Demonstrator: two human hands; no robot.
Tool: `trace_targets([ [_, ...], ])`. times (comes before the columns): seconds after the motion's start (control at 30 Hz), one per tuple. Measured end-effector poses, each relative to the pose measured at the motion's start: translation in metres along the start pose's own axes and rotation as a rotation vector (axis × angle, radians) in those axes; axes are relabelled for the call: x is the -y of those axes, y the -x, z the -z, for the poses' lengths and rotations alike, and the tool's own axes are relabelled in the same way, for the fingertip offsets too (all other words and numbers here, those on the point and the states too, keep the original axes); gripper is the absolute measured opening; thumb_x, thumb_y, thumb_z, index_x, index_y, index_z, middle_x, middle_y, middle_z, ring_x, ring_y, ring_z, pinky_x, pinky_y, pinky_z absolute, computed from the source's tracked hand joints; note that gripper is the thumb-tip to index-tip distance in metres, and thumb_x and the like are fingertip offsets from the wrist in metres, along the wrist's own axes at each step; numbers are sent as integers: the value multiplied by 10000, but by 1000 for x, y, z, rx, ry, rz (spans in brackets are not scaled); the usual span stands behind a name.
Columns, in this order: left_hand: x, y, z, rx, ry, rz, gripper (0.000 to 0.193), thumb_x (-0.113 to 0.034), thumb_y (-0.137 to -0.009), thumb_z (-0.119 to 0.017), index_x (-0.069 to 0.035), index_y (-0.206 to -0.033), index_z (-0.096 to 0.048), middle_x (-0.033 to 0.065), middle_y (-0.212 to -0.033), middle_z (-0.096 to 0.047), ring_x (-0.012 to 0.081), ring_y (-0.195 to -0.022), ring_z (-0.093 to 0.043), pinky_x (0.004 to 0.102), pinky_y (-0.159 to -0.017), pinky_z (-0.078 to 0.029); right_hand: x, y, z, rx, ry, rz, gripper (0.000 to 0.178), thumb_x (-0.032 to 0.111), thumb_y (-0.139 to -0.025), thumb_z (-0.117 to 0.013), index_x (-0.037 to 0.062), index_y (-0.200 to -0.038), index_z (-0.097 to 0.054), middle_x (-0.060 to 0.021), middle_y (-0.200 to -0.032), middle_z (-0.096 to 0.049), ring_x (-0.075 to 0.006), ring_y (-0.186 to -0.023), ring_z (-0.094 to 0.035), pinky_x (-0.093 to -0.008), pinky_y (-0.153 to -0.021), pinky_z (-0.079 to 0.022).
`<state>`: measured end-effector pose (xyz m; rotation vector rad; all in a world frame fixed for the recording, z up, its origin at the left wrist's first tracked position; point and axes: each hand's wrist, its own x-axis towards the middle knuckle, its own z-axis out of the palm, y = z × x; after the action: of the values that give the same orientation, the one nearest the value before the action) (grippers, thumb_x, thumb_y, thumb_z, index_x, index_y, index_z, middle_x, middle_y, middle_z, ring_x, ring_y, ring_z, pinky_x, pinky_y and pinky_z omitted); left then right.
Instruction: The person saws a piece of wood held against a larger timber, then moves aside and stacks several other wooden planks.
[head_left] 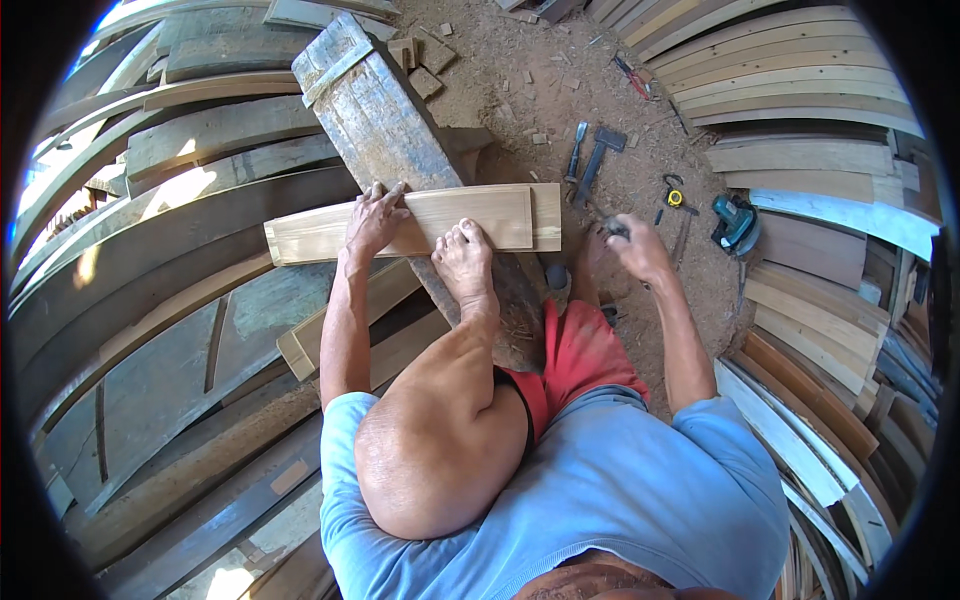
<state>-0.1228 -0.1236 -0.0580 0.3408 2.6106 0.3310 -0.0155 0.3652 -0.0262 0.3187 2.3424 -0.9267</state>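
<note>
Two light wooden boards lie stacked crosswise on a worn, sloping plank bench (370,120). The shorter upper board (505,215) sits over the longer lower board (310,235), whose ends stick out on both sides. My left hand (373,222) grips the boards from above, its fingertips at their far edge. My bare left foot (465,260) presses on the upper board, right of that hand. Off the boards' right end, my right hand (640,250) is closed round a tool with a dark rounded handle (615,229); its working end is too small to make out.
On the dirt floor to the right lie a hammer-like tool (600,160), a chisel (576,150), a yellow tape measure (675,198), a teal power tool (735,224) and red-handled pliers (634,78). Wood offcuts (425,83) lie beyond the bench. Stacked planks (230,140) crowd both sides.
</note>
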Motion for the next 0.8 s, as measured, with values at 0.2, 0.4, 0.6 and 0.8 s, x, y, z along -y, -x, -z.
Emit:
trace_targets([
  [0.2,-10,-4,12,41,48,53,575,-282,-872,-751,-121,-1407,-613,235,-1286,-613,419,-1204,-581,479,-1047,-465,40,36,42,-227,-597,88,528,133,-957,-621,-37,-1447,-523,-72,-917,-671,-146,-811,-634,-315,-749,-531],
  [0.4,-7,-22,17,169,161,133,580,-277,-841,-802,-128,-1376,-636,199,-1222,-684,405,-1106,-633,467,-1048,-470,91,81,37,-147,-497,154,463,95,-988,-591,-24,-1434,-552,-108,-987,-694,-130,-851,-641,-326,-807,-542],
  [0.6,-99,-47,10,-229,420,-146,398,-142,-815,-804,-132,-1206,-729,112,-1062,-714,324,-1050,-622,439,-985,-491,89,94,25,-240,-408,242,397,51,-979,-618,-59,-1359,-586,-86,-984,-693,-89,-833,-623,-268,-760,-534],
  [0.8,-169,-56,-33,-86,243,-429,337,-210,-812,-772,-151,-1143,-759,97,-1094,-685,327,-1050,-598,445,-937,-492,106,90,47,-144,-511,66,361,67,-987,-627,-57,-1325,-601,-73,-978,-688,-92,-824,-626,-269,-752,-526],
])
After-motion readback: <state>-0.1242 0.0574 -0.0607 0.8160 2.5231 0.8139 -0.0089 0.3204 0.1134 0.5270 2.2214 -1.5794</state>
